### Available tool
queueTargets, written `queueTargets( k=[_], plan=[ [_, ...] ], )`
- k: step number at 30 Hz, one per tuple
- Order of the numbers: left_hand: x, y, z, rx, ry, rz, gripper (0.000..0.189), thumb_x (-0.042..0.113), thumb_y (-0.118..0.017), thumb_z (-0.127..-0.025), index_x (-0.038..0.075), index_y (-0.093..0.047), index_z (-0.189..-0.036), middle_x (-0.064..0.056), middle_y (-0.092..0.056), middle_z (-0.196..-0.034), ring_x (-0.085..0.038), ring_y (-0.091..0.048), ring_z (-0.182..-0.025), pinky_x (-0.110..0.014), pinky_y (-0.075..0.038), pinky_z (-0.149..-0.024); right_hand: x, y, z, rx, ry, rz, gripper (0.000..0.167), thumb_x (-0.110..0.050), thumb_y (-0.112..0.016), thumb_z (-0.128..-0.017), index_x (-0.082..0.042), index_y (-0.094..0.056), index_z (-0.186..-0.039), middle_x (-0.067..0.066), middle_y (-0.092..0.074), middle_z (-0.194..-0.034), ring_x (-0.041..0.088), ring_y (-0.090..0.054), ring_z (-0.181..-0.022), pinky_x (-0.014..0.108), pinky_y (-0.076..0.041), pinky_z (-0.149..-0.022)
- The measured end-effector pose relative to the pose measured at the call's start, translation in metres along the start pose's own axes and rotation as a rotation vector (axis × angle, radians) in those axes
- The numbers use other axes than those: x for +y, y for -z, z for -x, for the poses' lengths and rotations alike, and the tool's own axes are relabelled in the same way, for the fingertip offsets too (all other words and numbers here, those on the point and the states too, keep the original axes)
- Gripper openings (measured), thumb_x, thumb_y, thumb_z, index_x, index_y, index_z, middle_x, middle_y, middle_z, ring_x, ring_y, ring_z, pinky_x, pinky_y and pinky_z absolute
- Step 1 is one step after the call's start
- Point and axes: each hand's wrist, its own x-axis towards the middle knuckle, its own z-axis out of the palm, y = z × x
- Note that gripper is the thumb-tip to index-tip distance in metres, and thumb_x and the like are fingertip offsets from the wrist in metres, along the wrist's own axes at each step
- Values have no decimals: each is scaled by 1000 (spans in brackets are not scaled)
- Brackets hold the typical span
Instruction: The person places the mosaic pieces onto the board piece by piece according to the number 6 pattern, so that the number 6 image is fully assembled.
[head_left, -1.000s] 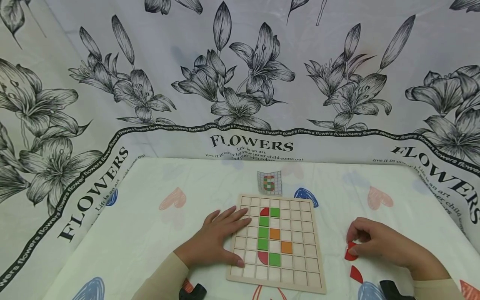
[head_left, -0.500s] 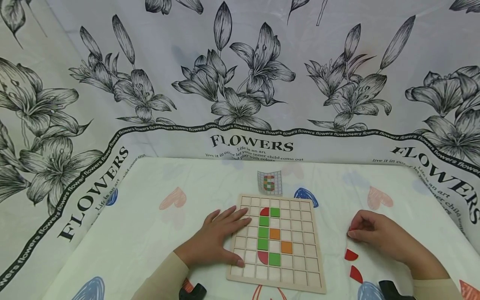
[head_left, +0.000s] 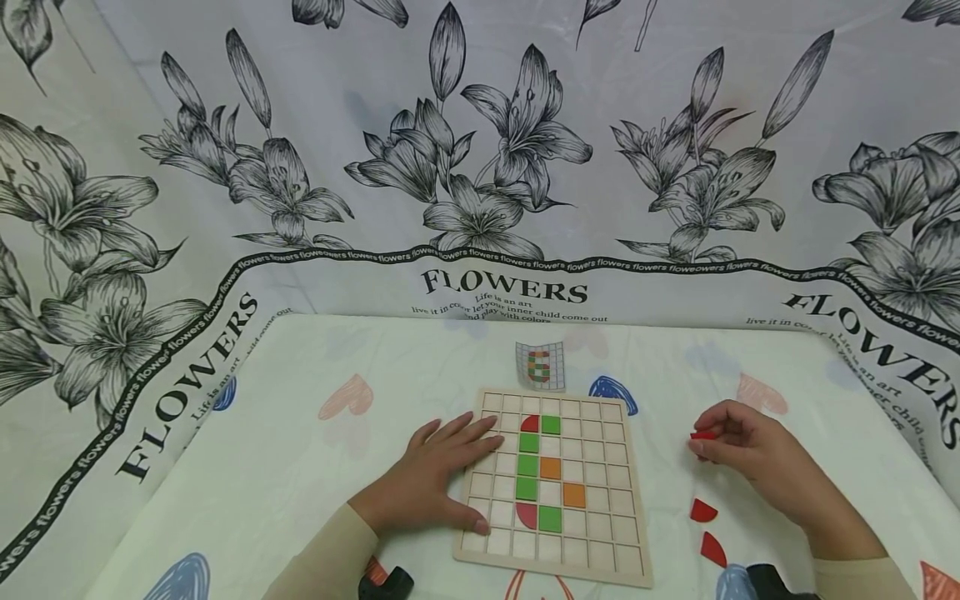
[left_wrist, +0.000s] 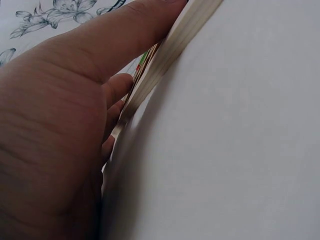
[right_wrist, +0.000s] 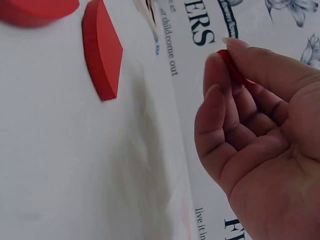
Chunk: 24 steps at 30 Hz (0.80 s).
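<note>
My left hand [head_left: 431,475] rests with spread fingers along the left edge of a wooden grid board [head_left: 592,550]. In the left wrist view the thumb lies over the rim of the board [left_wrist: 165,55]. My right hand [head_left: 757,467] is to the right of the board, raised above the cloth. Between its thumb and fingertips it pinches a small red tile [right_wrist: 233,66], mostly covered by the fingers. Two red quarter-circle tiles [head_left: 703,510] lie on the cloth just below that hand. Set in the board are green squares [head_left: 551,519], orange squares [head_left: 550,468] and red quarter-circles [head_left: 527,516].
A small printed pattern card [head_left: 540,367] lies just behind the board. A white cloth [head_left: 360,350] with coloured hearts covers the table. Behind it rises a flower-printed sheet [head_left: 480,167]. Black wrist straps show near both forearms.
My right hand has lifted off the red tiles and moved away from me, with a red tile now showing in its fingertips. Two tiles stay on the cloth. The left hand is still.
</note>
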Motion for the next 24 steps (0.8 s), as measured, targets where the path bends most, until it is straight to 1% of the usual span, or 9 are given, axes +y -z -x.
queueTargets(
  k=[3,5,8,10,12,16,19,24],
  plan=[
    [0,0,0,1,-2,1,110,81,-80,-78,37,-40,-171,19,-20,-178,-17,-6,-165,-63,-3,-126,-3,-2,0,4,-12,-32,24,-12,-80,-101,1,-66,-115,11,-77,-102,24,-76,-91,27,-60,-80],
    [0,0,0,2,-2,0,110,81,-80,-78,37,-40,-171,19,-20,-178,-17,-6,-165,-63,-3,-126,-5,-3,0,-5,-10,-66,21,-10,-78,-102,2,-66,-114,13,-78,-104,25,-77,-92,27,-61,-81],
    [1,0,0,2,-2,1,111,81,-80,-78,36,-40,-171,19,-20,-178,-17,-5,-165,-63,-3,-126,-5,-5,-1,-4,-11,-92,21,-7,-75,-104,5,-66,-118,15,-77,-107,23,-77,-92,28,-61,-81],
    [1,1,0,4,-3,0,111,81,-80,-78,36,-40,-171,18,-20,-178,-17,-6,-165,-63,-3,-126,-5,-7,-2,9,0,-93,26,-6,-75,-104,6,-66,-124,15,-76,-107,22,-76,-91,27,-61,-81],
    [1,0,0,6,-6,-3,111,81,-80,-78,35,-40,-171,18,-20,-178,-17,-6,-165,-63,-3,-126,-5,-9,-3,33,30,-99,32,-4,-75,-103,7,-63,-130,16,-75,-108,21,-75,-89,27,-61,-80],
    [1,0,0,8,-12,-10,111,80,-81,-78,34,-41,-171,17,-21,-178,-18,-7,-165,-64,-4,-126,-6,-14,-3,81,112,-142,34,1,-76,-101,10,-61,-131,16,-73,-106,23,-75,-87,28,-62,-78],
    [1,0,0,5,-11,-10,111,80,-81,-78,33,-41,-171,16,-22,-178,-19,-7,-165,-64,-5,-126,-9,-17,-3,107,129,-132,29,-1,-76,-101,8,-66,-127,14,-76,-107,22,-74,-87,27,-62,-78],
    [1,0,0,6,-5,-12,111,79,-82,-78,34,-40,-171,17,-21,-178,-17,-7,-165,-63,-4,-126,-18,-20,-1,128,124,-94,28,-8,-76,-103,3,-71,-129,12,-77,-111,22,-75,-91,26,-61,-80]
  ],
)
